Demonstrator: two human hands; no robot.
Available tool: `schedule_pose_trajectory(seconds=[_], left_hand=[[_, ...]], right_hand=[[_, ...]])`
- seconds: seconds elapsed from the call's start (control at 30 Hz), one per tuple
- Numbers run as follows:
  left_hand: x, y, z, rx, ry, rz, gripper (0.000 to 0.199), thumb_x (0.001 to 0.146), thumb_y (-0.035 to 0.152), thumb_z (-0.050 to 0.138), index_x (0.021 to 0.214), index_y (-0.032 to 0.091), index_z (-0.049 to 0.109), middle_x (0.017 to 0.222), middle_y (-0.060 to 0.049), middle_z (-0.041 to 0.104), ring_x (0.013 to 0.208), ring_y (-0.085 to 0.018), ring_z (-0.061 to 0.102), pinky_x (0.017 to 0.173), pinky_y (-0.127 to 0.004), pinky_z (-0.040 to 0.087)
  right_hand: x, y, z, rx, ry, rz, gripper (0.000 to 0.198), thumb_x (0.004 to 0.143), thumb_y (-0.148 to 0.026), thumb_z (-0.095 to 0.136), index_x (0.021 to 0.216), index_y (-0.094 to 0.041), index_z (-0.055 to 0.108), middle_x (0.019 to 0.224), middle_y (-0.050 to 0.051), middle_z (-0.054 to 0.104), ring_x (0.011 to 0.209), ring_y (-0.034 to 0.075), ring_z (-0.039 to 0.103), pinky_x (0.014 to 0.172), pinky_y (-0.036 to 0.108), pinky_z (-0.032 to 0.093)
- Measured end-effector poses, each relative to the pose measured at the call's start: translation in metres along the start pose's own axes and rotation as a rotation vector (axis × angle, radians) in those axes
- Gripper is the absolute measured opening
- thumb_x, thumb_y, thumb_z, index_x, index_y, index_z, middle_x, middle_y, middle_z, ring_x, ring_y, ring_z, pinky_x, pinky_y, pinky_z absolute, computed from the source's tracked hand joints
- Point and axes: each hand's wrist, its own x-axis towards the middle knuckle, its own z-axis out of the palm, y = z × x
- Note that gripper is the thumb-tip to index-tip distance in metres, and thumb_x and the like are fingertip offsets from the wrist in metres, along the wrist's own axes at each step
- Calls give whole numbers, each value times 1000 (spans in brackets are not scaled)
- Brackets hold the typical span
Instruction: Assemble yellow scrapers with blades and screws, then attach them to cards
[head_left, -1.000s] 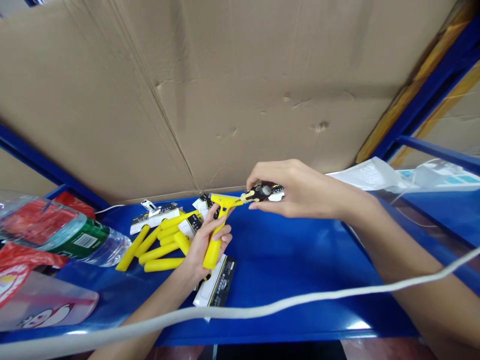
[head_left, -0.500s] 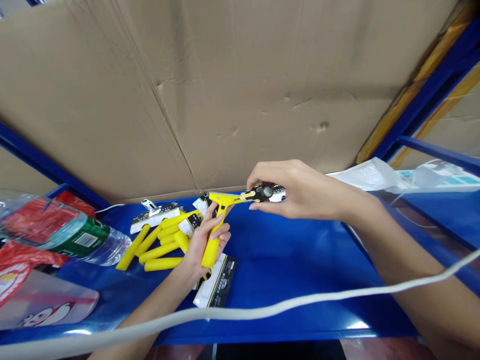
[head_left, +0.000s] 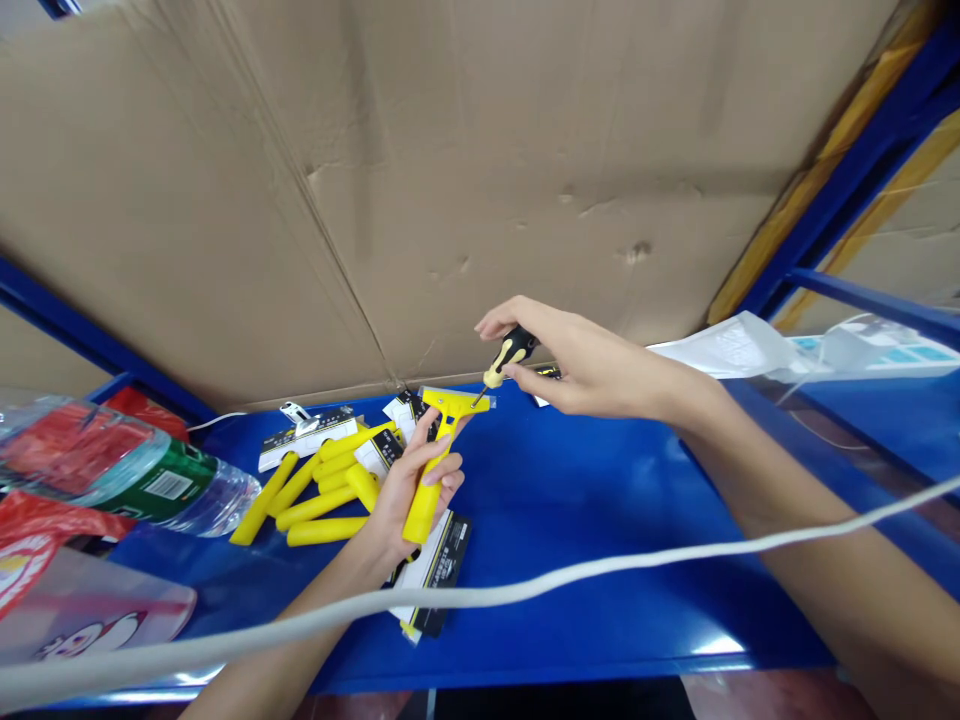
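Observation:
A yellow T-shaped scraper (head_left: 425, 500) is gripped around its handle by my left hand (head_left: 409, 478), its wide head pointing away from me. My right hand (head_left: 559, 355) holds a short black and cream screwdriver (head_left: 511, 352) between thumb and fingers. The screwdriver slants down to the left, and its tip meets the right side of the scraper head, at a screw position. Several yellow handles (head_left: 322, 505) lie in a pile left of my left hand. Beneath that hand is a black and white printed package (head_left: 442, 580).
A blue shelf (head_left: 570, 500) carries everything, with cardboard (head_left: 480, 180) behind. A water bottle (head_left: 165, 475) and a plastic cup (head_left: 112, 600) stand at the left. A white cable (head_left: 525, 593) crosses in front. Plastic wrapping (head_left: 727, 345) lies at the right.
The screwdriver has turned from nearly flat to a steeper slant, its tip now at the scraper head's right side. My right hand has risen slightly and loosened its fingers.

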Motion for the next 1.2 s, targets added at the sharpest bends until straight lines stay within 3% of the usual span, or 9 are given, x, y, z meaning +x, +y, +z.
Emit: schedule_pose_trajectory(seconds=[0.13, 0.27, 0.43, 0.53, 0.67, 0.87, 1.07, 1.2], left_hand=[[-1, -1, -1, -4, -16, 3, 68, 99, -3, 66, 154, 35, 54, 158, -10, 67, 49, 3, 44, 54, -16, 50], [-3, -3, -3, 3, -46, -21, 68, 99, -2, 66, 154, 36, 54, 160, -10, 66, 49, 3, 44, 55, -16, 51], [-3, -5, -1, 4, -22, -35, 72, 97, -2, 70, 155, 36, 53, 159, -11, 67, 49, 2, 45, 54, -17, 51], [-4, -4, 1, 6, -20, -38, 75, 96, -2, 70, 158, 38, 52, 160, -10, 66, 49, 3, 44, 54, -17, 50], [-5, -6, 1, 28, -40, -45, 79, 95, 0, 72, 160, 41, 52, 162, -10, 64, 49, 3, 43, 54, -18, 50], [-5, -10, -2, 20, -10, -64, 79, 96, 2, 73, 161, 41, 51, 160, -10, 65, 48, 3, 44, 52, -16, 49], [-4, -11, -2, 22, -42, -42, 72, 100, 1, 67, 160, 38, 50, 159, -12, 66, 48, 3, 44, 53, -16, 51], [-4, -17, -5, 48, -34, -29, 75, 97, 3, 73, 159, 39, 52, 157, -11, 67, 47, 3, 43, 52, -17, 50]], right_hand=[[2, 2, -1, 86, -5, 21, 19, 104, -32, 71, 121, -24, 69, 121, 7, 80, 105, 26, 76, 95, 42, 58], [2, 5, 1, 12, 51, -2, 25, 107, -44, 70, 120, -23, 68, 120, 9, 78, 103, 26, 75, 95, 43, 57], [1, 4, 1, 126, -14, 53, 24, 102, -27, 71, 124, -23, 63, 125, 10, 76, 111, 25, 75, 96, 42, 59], [2, 1, -1, 205, -21, 60, 18, 104, -30, 73, 118, -25, 64, 116, 5, 79, 101, 22, 76, 88, 37, 60], [2, -2, 1, 108, 53, 52, 20, 103, -35, 77, 111, -24, 62, 107, 4, 78, 92, 21, 75, 85, 37, 58], [0, 3, 3, 210, -5, 70, 30, 101, -30, 76, 125, -24, 60, 130, 11, 77, 112, 24, 77, 95, 40, 62], [3, -3, 0, 122, 4, 78, 21, 100, -35, 82, 105, -23, 66, 97, 2, 80, 84, 19, 76, 78, 34, 57], [-1, -7, -9, 96, -59, 86, 24, 98, -28, 79, 117, -23, 65, 114, 5, 80, 98, 21, 77, 86, 36, 60]])
